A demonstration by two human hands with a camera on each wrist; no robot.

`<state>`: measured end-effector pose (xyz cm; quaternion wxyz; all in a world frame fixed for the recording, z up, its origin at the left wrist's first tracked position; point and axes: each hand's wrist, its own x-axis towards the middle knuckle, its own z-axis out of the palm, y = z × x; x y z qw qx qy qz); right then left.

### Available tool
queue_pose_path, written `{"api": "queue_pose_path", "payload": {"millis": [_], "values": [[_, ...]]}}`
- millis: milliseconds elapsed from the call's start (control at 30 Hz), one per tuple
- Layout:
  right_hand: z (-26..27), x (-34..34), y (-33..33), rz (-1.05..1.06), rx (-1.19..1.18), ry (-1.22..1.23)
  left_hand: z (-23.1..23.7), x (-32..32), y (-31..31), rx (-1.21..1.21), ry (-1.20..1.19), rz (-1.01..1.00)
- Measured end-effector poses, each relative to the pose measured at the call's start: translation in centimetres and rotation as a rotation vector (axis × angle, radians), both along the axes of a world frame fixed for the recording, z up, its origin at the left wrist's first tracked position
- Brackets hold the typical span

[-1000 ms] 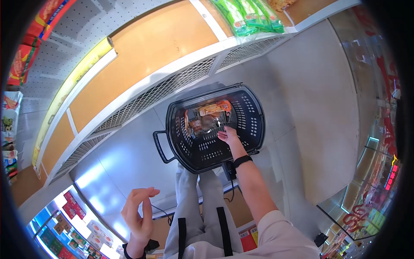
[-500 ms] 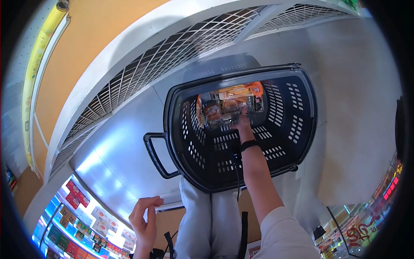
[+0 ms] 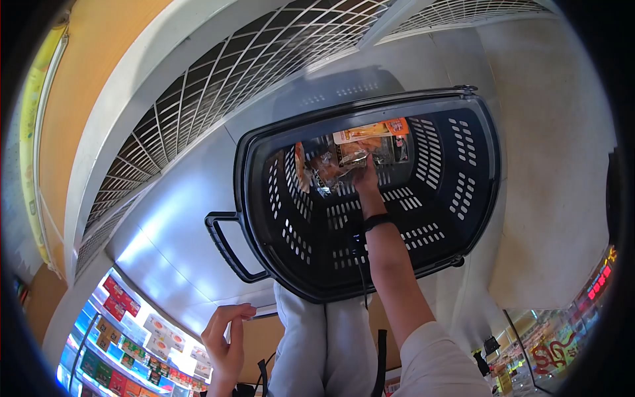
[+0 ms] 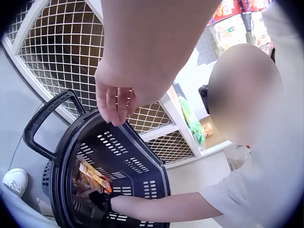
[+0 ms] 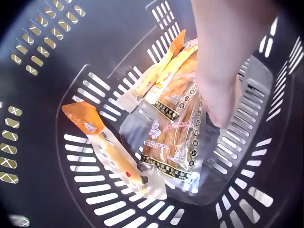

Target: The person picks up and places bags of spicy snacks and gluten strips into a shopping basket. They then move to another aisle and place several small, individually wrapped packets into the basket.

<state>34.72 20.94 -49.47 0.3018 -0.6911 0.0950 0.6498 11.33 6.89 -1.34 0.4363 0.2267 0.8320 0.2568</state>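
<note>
The right hand [image 5: 218, 104] is lowered deep into the basket [image 3: 479, 192], at the edge of the clear packet [image 5: 173, 133] of brown food; whether anything is pinched by its grip cannot be told, as the fingertips are hidden. In the right wrist view, the clear packet lies at the hand's eight o'clock on the basket's slotted bottom. At the clear packet's eight o'clock an orange-ended packet [image 5: 116, 152] is seen, and at its eleven o'clock a cream-and-orange packet [image 5: 154, 73]. The left hand [image 3: 225, 337] is held in the air outside the basket, at its half past seven in the head view, with the fingers loosely bent and nothing gripped. The basket's handle [image 3: 233, 259] is turned out to eight o'clock. Beyond the basket, a wire mesh panel [image 3: 198, 112] is seen at ten o'clock and grey trousers [image 3: 324, 344] at six.
</note>
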Motion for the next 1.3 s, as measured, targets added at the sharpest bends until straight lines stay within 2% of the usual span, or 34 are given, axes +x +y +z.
{"api": "queue_pose_path", "payload": {"millis": [67, 167, 200, 300, 333, 367, 433, 500, 567, 633, 800, 900, 1000, 1100, 1133, 1167, 1200, 1300], "values": [[0.3, -0.6, 0.7, -0.199, 0.195, 0.149, 0.3, 0.0, 0.1, 0.005, 0.005, -0.004], [4.1, -1.5, 2.6, -0.109, 0.021, -0.171, 1.3, 0.4, 0.5, 0.003, -0.009, -0.013], [6.3, -1.9, 2.8, -0.058, 0.081, -0.181, 1.9, 0.5, 0.7, 0.008, -0.014, -0.016], [10.5, -2.1, 2.7, 0.132, 0.022, -0.295, 4.7, 0.9, 1.3, 0.061, -0.048, -0.022], [12.5, -2.0, 2.2, 0.150, 0.071, -0.310, 5.9, 0.9, 1.5, 0.081, -0.045, -0.045], [14.7, -1.8, 1.7, 0.168, 0.122, -0.324, 7.2, 0.9, 1.6, 0.103, -0.038, -0.069], [19.1, -1.0, 1.3, 0.064, 0.098, -0.308, 9.7, 0.7, 2.0, 0.143, -0.038, -0.080], [24.5, -0.2, 1.0, 0.113, 0.143, -0.338, 12.4, 0.6, 2.2, 0.175, -0.058, -0.054], [27.6, 1.2, -0.5, 0.211, 0.203, -0.438, 14.8, 0.4, 2.0, 0.208, -0.060, -0.075], [33.3, 2.3, -1.4, 0.386, 0.307, -0.408, 17.1, 0.3, 1.8, 0.239, -0.066, -0.105], [45.8, 4.5, -3.0, 0.538, 0.518, -0.257, 23.2, -0.3, 2.0, 0.334, -0.124, -0.193], [55.6, 4.0, -2.7, 0.661, 0.636, -0.156, 26.3, -1.3, 2.1, 0.354, -0.170, -0.166], [67.8, 2.9, -1.6, 0.810, 0.819, -0.072, 28.9, -2.9, 2.3, 0.444, -0.344, -0.143], [78.1, 4.4, -0.9, 1.159, 0.796, -0.112, 32.8, -4.0, 3.1, 0.545, -0.536, -0.133], [81.7, 3.9, -1.1, 1.033, 0.903, 0.013, 33.5, -4.1, 3.3, 0.586, -0.574, -0.142], [84.9, 3.7, -1.2, 1.017, 0.944, 0.030, 34.2, -4.1, 3.5, 0.626, -0.613, -0.155], [87.9, 3.8, -1.1, 0.999, 0.987, 0.048, 35.0, -4.2, 3.7, 0.649, -0.704, -0.252], [91.9, 4.9, -0.5, 0.930, 1.051, 0.184, 36.1, -2.0, 4.2, 0.720, -1.214, -0.310]]}}
